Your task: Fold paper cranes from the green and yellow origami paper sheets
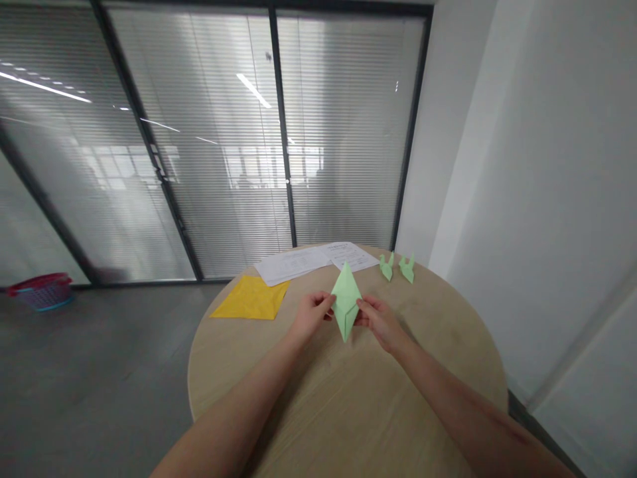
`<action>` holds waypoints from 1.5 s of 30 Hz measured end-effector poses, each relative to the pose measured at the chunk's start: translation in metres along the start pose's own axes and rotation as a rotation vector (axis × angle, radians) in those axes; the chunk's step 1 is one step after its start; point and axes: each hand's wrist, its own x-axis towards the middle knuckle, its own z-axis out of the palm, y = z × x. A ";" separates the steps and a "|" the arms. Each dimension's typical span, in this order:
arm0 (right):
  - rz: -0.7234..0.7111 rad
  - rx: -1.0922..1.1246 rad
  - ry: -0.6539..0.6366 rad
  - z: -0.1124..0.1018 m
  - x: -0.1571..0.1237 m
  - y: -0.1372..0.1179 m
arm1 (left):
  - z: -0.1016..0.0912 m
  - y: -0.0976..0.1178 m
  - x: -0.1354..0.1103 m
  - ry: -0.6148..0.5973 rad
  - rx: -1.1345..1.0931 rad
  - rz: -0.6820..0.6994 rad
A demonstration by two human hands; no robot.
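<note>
A light green piece of folded paper (347,295), shaped like a tall diamond, is held up over the table. My left hand (314,312) pinches its left corner between thumb and fingers. At the opposite corner, my right hand (377,318) grips it the same way. A crease and a small flap show on the lower half of the paper. Behind my right hand stand two small origami birds, one on the left (387,266) and one on the right (407,269), both in the same light green.
The round wooden table (338,411) bears a yellow sheet (253,297) at its left edge and white printed papers (293,264) at the back. A red and blue basket (42,292) sits on the floor at far left. Glass panels with blinds (239,133) and a white wall (562,166) surround it.
</note>
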 end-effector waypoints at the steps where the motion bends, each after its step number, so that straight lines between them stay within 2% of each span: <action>1: 0.004 -0.003 0.003 0.000 0.000 0.000 | 0.000 0.000 0.000 -0.004 0.001 0.000; 12: -0.008 -0.033 0.081 -0.001 0.001 0.000 | 0.001 0.000 -0.001 -0.038 0.005 0.021; 18: 0.022 0.005 0.121 -0.001 0.002 -0.001 | 0.001 0.003 -0.001 0.021 -0.075 0.092; 23: 0.028 0.032 0.085 -0.001 0.002 -0.001 | 0.001 0.002 -0.002 -0.010 -0.015 0.164; 29: 0.033 0.043 0.046 -0.001 0.001 0.000 | 0.002 0.000 -0.001 -0.033 0.038 0.136; 34: 0.012 0.009 0.036 -0.001 0.001 0.001 | 0.002 0.001 0.000 0.006 0.006 0.118; 41: -0.026 -0.031 -0.067 0.002 -0.002 -0.002 | 0.004 0.005 -0.003 0.048 -0.044 0.083; 45: -0.022 -0.023 -0.006 0.004 -0.002 -0.003 | 0.006 0.005 -0.003 0.067 -0.145 0.086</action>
